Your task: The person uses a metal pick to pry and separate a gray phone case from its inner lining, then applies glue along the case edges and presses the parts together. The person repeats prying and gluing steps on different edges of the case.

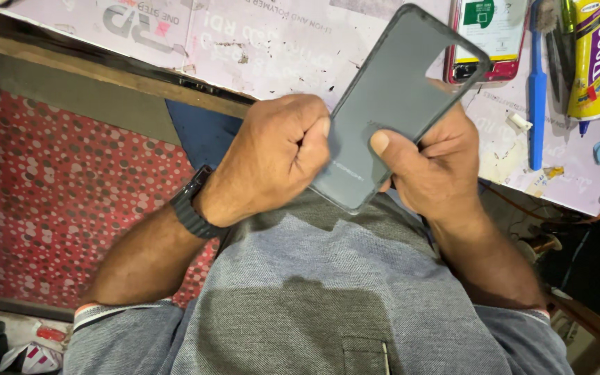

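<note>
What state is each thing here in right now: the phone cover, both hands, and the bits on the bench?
Grey phone back cover: held tilted above the bench in both hands.
Left hand: closed in a fist against the cover's edge.
Right hand: gripping the cover, thumb pressed on its face.
Red-cased phone: lying flat, screen lit.
Blue toothbrush: lying on the bench.
Yellow glue tube: lying down, capped.
</note>
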